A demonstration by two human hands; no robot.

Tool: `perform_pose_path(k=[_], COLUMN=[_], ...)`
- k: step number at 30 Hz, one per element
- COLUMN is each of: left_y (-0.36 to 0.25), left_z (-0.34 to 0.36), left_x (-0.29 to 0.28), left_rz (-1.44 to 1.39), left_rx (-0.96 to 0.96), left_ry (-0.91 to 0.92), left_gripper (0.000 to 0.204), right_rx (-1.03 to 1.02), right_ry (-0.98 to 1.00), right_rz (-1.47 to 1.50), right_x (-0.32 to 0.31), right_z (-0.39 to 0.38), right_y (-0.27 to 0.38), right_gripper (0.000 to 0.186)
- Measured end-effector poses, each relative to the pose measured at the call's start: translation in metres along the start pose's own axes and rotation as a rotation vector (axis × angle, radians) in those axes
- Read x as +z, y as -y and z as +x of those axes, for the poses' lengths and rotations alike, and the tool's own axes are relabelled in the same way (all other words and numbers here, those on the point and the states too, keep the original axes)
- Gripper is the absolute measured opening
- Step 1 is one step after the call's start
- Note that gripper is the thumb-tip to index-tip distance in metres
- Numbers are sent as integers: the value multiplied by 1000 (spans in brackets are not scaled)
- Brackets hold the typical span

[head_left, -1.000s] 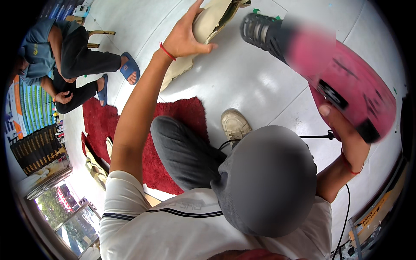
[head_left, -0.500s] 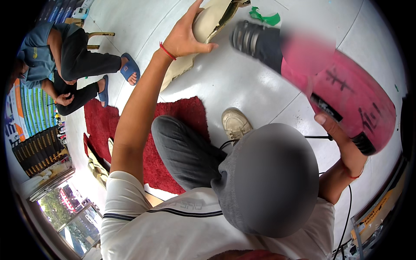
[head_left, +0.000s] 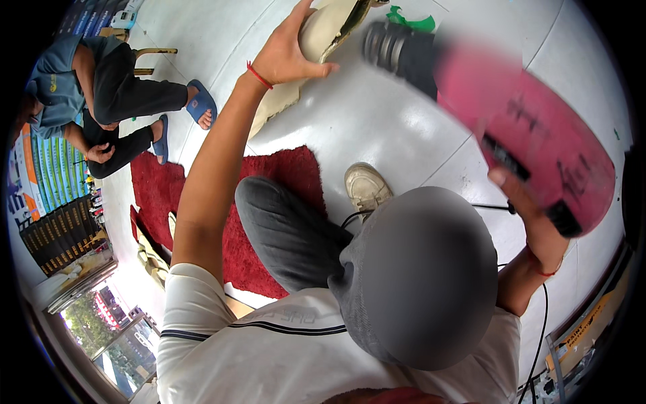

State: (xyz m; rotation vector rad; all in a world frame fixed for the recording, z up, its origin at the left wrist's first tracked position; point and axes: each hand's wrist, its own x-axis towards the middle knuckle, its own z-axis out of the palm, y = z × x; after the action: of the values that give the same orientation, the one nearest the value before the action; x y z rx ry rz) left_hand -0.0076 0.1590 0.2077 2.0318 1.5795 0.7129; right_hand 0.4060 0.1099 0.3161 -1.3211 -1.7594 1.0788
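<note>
My left hand is at the top of the view, wrapped against a beige, leather-like curved panel. Its thumb stands apart from the fingers, which run partly out of sight at the upper edge. A lower flap of the beige material hangs below the wrist. On the right, my right hand grips a pink heat gun with a black, ribbed nozzle. The nozzle points up and left toward the panel, with a gap between them. Blur covers part of the gun, and most of the right-hand fingers are behind it.
A green scrap lies on the white tiled floor near the panel. A red mat is under my bent leg. Black cord trails at the right. Another person sits at the left beside stacked boxes.
The heat gun's nozzle has shifted slightly up and right, and my right hand has risen a little. My left hand and the beige panel have barely moved.
</note>
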Motion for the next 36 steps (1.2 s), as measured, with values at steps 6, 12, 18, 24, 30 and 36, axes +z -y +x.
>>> perform_pose_path(k=[6,12,18,24,30,36], left_y=[6,2,2,2,4,7], left_z=[-2,-2,-7,-7,-6,-9], left_x=[4,6,5,12,17,17], left_rz=[3,-1,-2,-31,-2,20], left_rx=[18,-8,-36,2,31,49], left_ry=[-10,-17,-1,2,2,7], left_gripper=[137,137,137,136,136,136], right_rx=[53,91,180,189,-9,287], right_ry=[36,-68,-129,-62,121,-98], right_rz=[23,-90,-21,31,-6,-10], right_x=[-7,2,7,1,-13,3], right_z=[8,5,6,9,-1,24], right_y=[1,-4,-9,-5,-20,-31], right_gripper=[36,49,51,44,45,39])
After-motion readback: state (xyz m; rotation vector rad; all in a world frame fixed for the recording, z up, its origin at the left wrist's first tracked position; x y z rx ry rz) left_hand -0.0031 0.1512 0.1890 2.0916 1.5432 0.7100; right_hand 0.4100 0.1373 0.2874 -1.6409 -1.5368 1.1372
